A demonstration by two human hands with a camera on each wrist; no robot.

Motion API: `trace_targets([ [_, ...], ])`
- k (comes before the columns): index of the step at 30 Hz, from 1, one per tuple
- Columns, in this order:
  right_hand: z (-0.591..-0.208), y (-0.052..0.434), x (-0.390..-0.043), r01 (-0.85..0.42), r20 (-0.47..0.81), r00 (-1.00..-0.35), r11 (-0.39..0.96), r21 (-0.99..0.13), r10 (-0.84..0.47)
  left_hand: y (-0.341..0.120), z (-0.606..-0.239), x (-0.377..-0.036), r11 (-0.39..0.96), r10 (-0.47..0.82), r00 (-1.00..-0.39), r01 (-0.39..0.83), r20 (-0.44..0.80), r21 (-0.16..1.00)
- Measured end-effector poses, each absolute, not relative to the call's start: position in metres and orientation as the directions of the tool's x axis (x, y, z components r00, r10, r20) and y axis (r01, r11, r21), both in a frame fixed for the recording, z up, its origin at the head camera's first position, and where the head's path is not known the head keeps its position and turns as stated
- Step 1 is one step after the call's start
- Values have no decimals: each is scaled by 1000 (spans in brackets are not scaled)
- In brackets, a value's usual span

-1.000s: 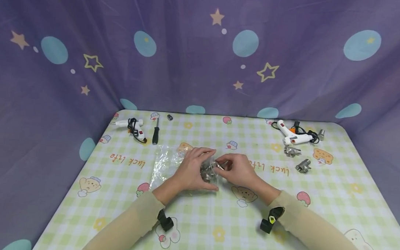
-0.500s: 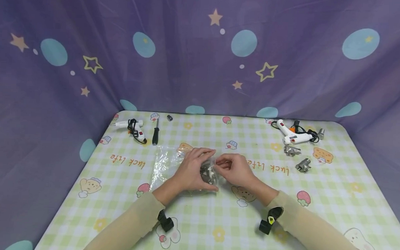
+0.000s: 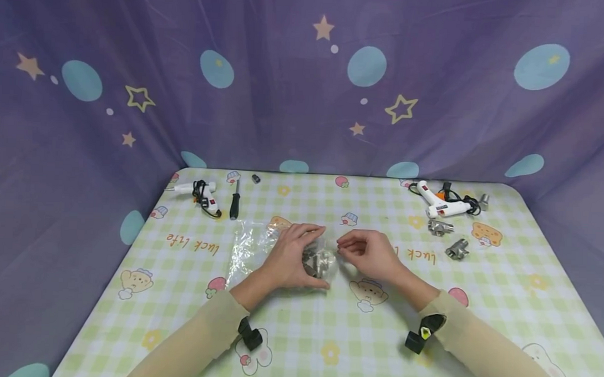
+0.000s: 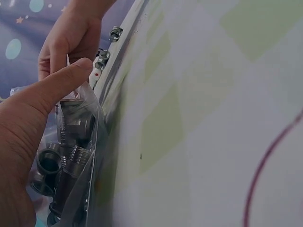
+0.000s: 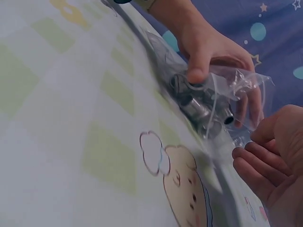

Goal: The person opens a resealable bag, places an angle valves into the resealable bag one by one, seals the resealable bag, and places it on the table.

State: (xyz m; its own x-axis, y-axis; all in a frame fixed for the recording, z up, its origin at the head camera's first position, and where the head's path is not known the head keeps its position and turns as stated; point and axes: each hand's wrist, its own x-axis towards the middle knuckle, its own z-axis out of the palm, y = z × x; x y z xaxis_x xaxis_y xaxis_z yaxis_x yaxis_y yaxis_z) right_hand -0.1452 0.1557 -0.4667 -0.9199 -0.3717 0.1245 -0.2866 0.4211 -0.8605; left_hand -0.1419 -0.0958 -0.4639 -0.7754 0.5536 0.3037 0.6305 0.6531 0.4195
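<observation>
- Checked tablecloth [image 3: 297, 327] carries a clear plastic bag [image 3: 252, 245] of threaded metal fittings [image 3: 318, 260].
- Left hand [image 3: 292, 255] grips the bag.
- Right hand [image 3: 369, 254], at its 3 o'clock, is loosely curled; whether it pinches anything is unclear.

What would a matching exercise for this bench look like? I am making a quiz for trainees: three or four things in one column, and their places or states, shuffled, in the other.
Things:
1. clear bag of metal fittings
2. screwdriver
3. right hand
4. two loose metal fittings

Places or states:
A. lies at the far left, beside a white glue gun
B. gripped by the left hand
C. lie bare on the tablecloth at the right, near another glue gun
D. fingers curled, just right of the bag

Pairs: 1-B, 2-A, 3-D, 4-C
</observation>
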Motion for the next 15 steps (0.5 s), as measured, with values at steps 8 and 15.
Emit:
trace_targets([
  [8,-461,181,-145,-321,154,-925,495,-808,-348,-97,-465,-143,654,560,-771,636,304,410],
  [15,-450,220,-148,-328,177,-938,599,-731,-298,-96,-466,-143,644,563,-767,641,308,418],
])
